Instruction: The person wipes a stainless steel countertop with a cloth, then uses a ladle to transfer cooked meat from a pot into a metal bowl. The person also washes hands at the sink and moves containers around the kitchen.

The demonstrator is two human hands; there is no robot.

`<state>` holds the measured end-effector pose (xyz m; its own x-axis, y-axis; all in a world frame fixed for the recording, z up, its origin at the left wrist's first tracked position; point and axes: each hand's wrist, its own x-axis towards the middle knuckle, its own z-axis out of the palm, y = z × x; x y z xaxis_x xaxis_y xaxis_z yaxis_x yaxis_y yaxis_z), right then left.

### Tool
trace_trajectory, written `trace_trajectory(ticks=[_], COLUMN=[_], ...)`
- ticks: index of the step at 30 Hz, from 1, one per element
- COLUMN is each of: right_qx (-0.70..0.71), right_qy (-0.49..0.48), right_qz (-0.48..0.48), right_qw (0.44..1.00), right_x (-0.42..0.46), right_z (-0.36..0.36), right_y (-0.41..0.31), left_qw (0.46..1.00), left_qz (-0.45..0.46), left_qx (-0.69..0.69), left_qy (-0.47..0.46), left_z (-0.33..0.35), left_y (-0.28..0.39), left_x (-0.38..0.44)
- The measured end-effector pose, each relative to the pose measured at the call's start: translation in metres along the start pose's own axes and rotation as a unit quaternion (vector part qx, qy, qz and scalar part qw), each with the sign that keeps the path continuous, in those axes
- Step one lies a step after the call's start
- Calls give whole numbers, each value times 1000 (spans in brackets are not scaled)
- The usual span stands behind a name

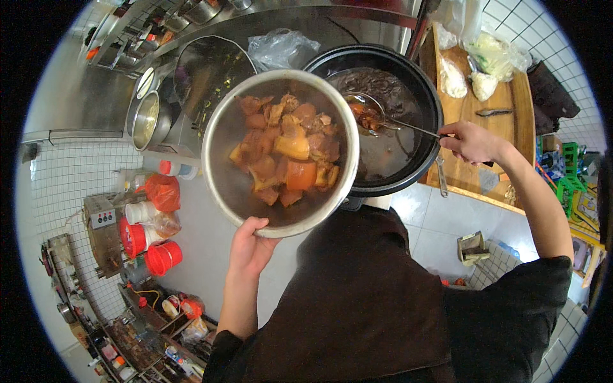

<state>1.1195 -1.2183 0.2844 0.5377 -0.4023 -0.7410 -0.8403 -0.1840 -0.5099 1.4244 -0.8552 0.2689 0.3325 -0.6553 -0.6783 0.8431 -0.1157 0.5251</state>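
My left hand (253,244) grips the near rim of a large stainless steel bowl (215,191), thumb over the edge. Brown braised meat chunks (287,148), some with skin and fat, fill the middle of the bowl. To its right stands a black cooking pot (433,143) with dark brown liquid (388,153) inside. The handle of a metal skimmer ladle (412,127) is in my right hand (471,141). Its round head lies inside the pot, at the liquid, with reddish-brown meat pieces (366,117) in it. The bowl's right side overlaps the pot's left rim.
A wooden table (507,134) on the right bears plastic bags of food (498,55), a dark-handled tool (493,112) and a wrench (441,177). Beyond the bowl are a clear plastic bag (282,48) and a wide metal pan (210,62). Red buckets (164,257) stand at left.
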Motion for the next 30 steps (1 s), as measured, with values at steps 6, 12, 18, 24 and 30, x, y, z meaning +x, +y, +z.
trace_trajectory(ticks=[6,12,18,24,30], right_qx=[-50,-43,140,350,425], right_qy=[-81,-164,-243,-280,-187], right_qz=[-49,30,75,94,56], right_qw=[994,985,957,889,884], right_x=[7,-6,1,-5,-31], right_z=[6,-17,-22,10,62], right_y=[-13,-7,21,50,53], left_qw=[999,1000,1000,1000,1000], left_qz=[-5,-6,-11,-16,-8], left_qx=[4,-7,-4,1,18], left_qy=[35,16,16,6,-3], left_z=[0,3,3,-8,-5], left_y=[3,5,5,4,3], left_x=[-4,-4,-3,0,0])
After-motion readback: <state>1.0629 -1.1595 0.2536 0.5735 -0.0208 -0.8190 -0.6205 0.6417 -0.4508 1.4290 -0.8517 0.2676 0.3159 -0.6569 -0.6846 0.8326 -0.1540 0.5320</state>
